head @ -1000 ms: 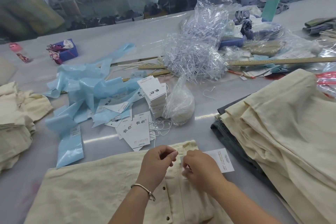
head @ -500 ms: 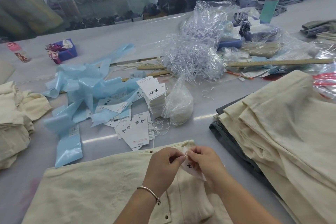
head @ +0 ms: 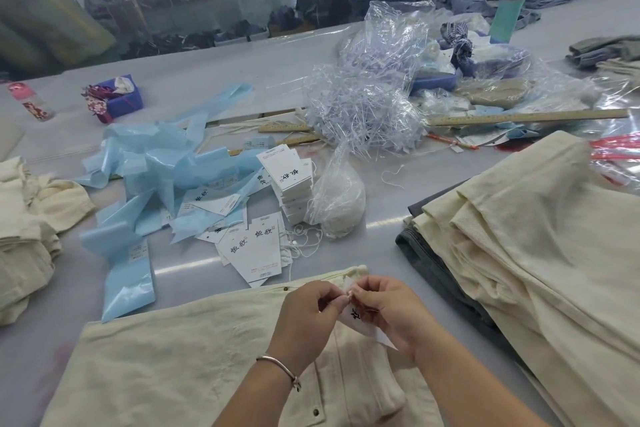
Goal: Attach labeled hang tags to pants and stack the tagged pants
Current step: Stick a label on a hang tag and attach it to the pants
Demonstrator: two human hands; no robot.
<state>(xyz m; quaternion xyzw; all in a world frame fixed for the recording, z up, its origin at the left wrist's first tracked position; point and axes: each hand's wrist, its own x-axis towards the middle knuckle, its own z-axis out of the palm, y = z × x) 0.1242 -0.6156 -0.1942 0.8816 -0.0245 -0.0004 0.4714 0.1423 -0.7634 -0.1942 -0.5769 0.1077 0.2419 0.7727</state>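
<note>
While both hands meet at the waistband of the cream pants [head: 194, 357], the left hand [head: 308, 315] and right hand [head: 388, 308] each pinch the hang tag [head: 356, 317] or its string there; this pair looks unfinished. Right of these pants sits a folded stack [head: 519, 253], seemingly done. Beyond them, loose tags [head: 256, 250] crowd the surface [head: 207, 80], leaving little room.

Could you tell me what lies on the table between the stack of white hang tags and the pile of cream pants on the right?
In the head view, a clear plastic bag of white string sits right beside the tag stack; beyond it, bare grey table runs to the pants pile.
</note>
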